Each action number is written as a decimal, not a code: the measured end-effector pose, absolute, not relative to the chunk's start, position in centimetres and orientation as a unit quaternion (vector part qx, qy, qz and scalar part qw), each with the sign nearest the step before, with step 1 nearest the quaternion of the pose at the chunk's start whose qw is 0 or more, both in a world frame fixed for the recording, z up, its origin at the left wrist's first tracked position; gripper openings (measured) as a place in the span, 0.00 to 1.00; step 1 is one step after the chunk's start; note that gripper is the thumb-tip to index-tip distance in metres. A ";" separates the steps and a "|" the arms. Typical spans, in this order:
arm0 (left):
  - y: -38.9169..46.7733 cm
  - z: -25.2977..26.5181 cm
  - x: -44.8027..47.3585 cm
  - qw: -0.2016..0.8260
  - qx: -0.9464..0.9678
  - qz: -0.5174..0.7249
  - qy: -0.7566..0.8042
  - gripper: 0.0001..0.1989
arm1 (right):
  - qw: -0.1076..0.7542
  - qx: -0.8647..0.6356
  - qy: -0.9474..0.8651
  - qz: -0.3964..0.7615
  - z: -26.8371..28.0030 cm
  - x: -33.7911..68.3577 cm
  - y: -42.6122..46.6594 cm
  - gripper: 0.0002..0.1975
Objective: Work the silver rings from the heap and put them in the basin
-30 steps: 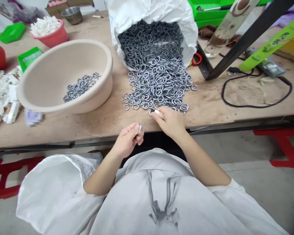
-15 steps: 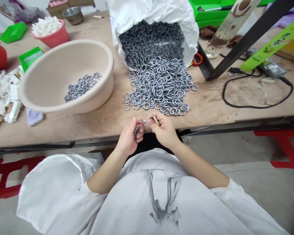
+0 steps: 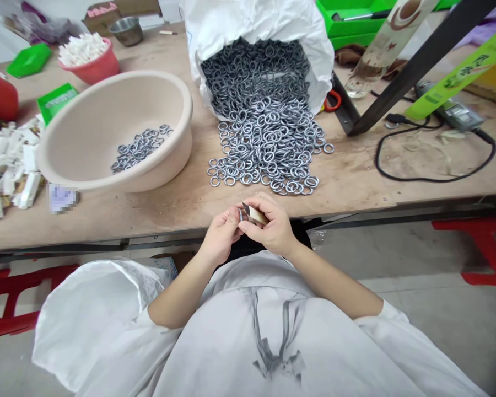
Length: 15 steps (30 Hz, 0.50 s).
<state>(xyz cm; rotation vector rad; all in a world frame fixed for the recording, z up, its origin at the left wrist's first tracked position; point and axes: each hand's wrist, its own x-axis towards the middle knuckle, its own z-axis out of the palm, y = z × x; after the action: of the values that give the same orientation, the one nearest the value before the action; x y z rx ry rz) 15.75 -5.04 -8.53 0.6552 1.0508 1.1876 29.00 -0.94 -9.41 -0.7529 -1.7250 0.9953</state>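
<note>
My left hand (image 3: 221, 234) is closed, pinching a grey ring (image 3: 241, 215) seen edge-on between thumb and fingers. Close against it, my right hand (image 3: 275, 223) is wrapped round a small knife (image 3: 257, 216) with a pale handle and a short dark blade pointing towards the ring. Whether the blade touches the ring I cannot tell. Both hands are just off the table's front edge. Beyond them lies a heap of grey rings (image 3: 268, 143), spilling from a white sack (image 3: 256, 22) on its side. To the left, a beige basin (image 3: 86, 116) has some rings (image 3: 140, 146) at its bottom.
White pieces (image 3: 8, 165) lie piled at the left, near a green tray (image 3: 58, 99) and a red bowl (image 3: 95, 69) of white parts. On the right are a dark metal frame (image 3: 413, 71) and a black cable (image 3: 417, 179). An open white bag (image 3: 82, 320) is by my left arm.
My hands have come closer together. The knife has turned so its dark blade and pale handle side show, and the ring has tipped from flat to edge-on.
</note>
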 end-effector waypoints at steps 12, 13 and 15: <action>-5.1 -7.8 15.6 0.652 0.291 0.538 0.448 0.26 | 0.441 -0.340 -0.702 0.443 -9.2 29.6 -0.3 0.14; -5.1 -7.7 15.5 0.649 0.287 0.543 0.449 0.26 | 0.433 -0.334 -0.727 0.415 -9.1 29.7 -0.3 0.16; -5.0 -7.6 15.5 0.642 0.277 0.552 0.455 0.26 | 0.412 -0.320 -0.775 0.357 -8.8 29.9 -0.7 0.19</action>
<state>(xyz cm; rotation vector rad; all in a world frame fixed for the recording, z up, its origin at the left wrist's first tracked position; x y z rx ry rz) 15.48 -5.00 -7.57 0.6303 1.0368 1.2584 29.89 -0.67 -8.82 -0.8060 -1.9501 0.8978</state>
